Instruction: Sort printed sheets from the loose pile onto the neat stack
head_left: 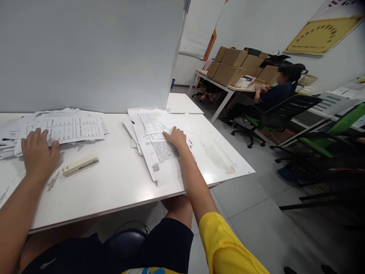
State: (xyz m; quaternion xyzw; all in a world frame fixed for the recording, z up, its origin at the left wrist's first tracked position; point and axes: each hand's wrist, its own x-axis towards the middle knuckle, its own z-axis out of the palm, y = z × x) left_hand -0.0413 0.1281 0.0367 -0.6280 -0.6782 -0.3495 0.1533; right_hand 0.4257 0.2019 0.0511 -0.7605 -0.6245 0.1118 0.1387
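Note:
My left hand [40, 154] rests palm down on a spread pile of printed sheets [61, 127] at the left of the white table. Its fingers are spread and the thumb stands apart. A second, slanted stack of printed papers [162, 152] lies in the middle, with text, tables and a square code on the top sheets. My right hand [177, 137] presses on the upper part of this stack, thumb out to the left, the other fingertips partly hidden. Between the piles, close to my left hand, lies a slim cream-coloured object [81, 166] that looks like a stapler.
A grey partition [85, 53] stands along the table's back. The white table [114, 186] has a stained patch at right. Across the aisle, a seated person [270, 95] works at a desk with stacked cardboard boxes [234, 64]. Green-and-black chairs [291, 110] stand to the right.

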